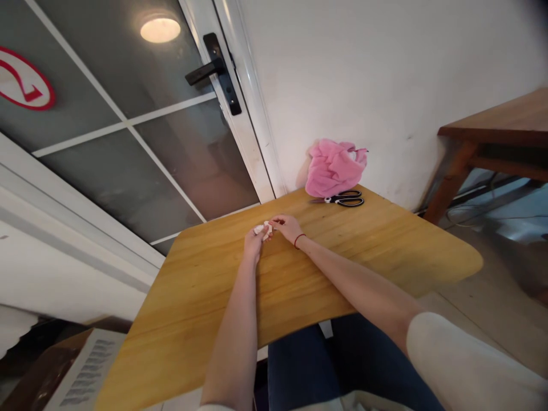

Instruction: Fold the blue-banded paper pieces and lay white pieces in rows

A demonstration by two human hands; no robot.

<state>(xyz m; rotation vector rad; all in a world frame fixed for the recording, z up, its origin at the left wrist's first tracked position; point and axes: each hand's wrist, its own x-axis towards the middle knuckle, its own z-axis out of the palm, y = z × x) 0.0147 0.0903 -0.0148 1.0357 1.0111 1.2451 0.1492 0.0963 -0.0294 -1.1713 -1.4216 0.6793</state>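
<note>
Over the far half of the wooden table [214, 285], my two hands meet at a small crumpled white piece [268, 229], perhaps paper or cloth; its exact kind is too small to make out. My left hand [253, 241] is closed round it from the left. From the right, my right hand [287, 226], with a red string at the wrist, has its fingers pinched at the edge of the same white piece. Beyond the right hand lie black-handled scissors [351, 200], in front of a bunched pink cloth [334, 168].
A glass-paned door [128, 123] with a black handle [220, 71] stands behind the table on the left. White wall [363, 74] rises behind the pink cloth. At right is another wooden table [500, 123]; a printed carton [88, 365] sits low at left.
</note>
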